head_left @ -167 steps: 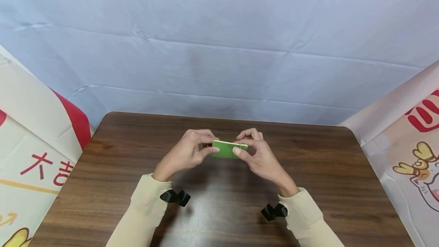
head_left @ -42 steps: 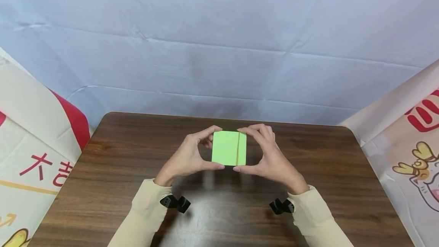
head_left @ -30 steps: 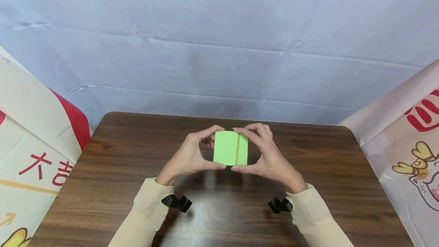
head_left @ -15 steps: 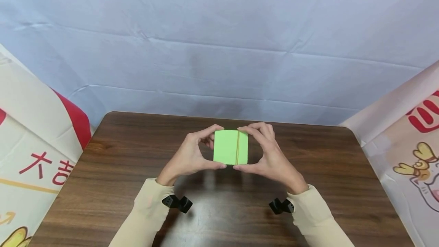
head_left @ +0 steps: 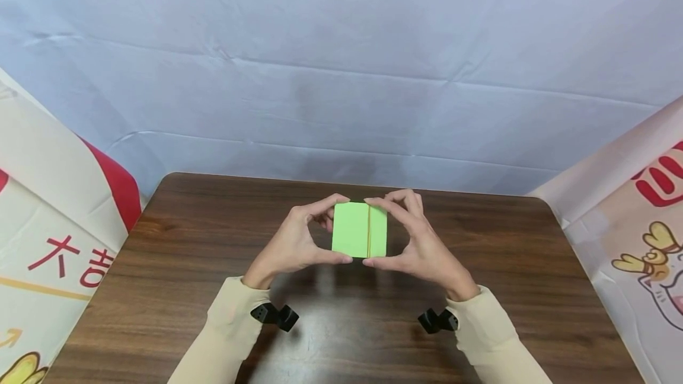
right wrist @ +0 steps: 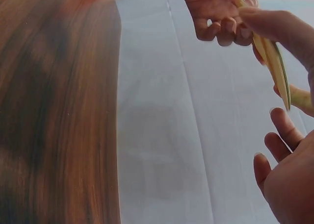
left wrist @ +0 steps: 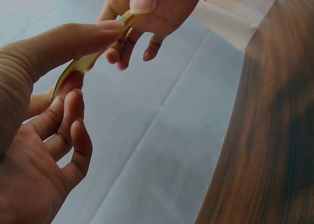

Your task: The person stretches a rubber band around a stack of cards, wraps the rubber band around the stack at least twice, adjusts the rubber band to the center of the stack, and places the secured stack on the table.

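A thin, square, bright green pad (head_left: 349,230) is held up over the table, its flat face towards the head camera. Around its right part runs a narrow tan rubber band (head_left: 369,231) from top edge to bottom edge. My left hand (head_left: 293,242) pinches the pad's left part, index finger on the top edge and thumb on the bottom. The right hand (head_left: 424,248) grips the same two edges near the band. In the left wrist view the pad (left wrist: 73,69) appears edge-on and slightly bowed; the right wrist view also shows the pad's edge (right wrist: 274,67).
The brown wood-grain table (head_left: 187,265) lies below both hands. A pale blue-grey cloth (head_left: 341,76) hangs behind its far edge. Printed cloths flank it, with red characters on the left cloth (head_left: 48,218) and a cartoon on the right cloth (head_left: 635,218).
Several seconds ago the pad was tipped, showing a darker green side; now its bright square face shows. Over the last second, the hands have barely moved, with the right index finger shifting slightly along the top edge.
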The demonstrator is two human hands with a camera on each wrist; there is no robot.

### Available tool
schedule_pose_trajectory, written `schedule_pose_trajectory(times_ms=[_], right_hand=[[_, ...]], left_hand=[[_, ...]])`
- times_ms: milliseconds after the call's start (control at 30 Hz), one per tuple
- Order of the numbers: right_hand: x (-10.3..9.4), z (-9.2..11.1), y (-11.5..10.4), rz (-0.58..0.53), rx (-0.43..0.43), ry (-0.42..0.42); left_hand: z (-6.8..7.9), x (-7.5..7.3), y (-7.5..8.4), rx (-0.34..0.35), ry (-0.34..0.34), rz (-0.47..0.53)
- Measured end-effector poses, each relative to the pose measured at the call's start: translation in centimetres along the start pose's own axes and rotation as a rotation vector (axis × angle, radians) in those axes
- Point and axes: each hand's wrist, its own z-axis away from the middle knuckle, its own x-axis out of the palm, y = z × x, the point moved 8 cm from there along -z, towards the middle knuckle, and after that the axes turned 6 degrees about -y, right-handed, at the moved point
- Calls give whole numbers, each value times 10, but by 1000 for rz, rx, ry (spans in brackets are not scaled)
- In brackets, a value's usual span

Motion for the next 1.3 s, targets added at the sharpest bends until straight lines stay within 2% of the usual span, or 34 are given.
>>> schedule_pose_trajectory(times_ms=[433,733,1000,1300], right_hand=[[-5,0,-5,85,20,-11],[-7,-2,-6,95,-20,15],[-6,-2,-6,88,-24,21],[-8,1,-3,92,6,20]], left_hand=[[-1,-2,3,14,28,7],[-2,-1,5,14,28,13],[-2,-1,5,15,20,-20],[1,-1,10,24,-21,-90]])
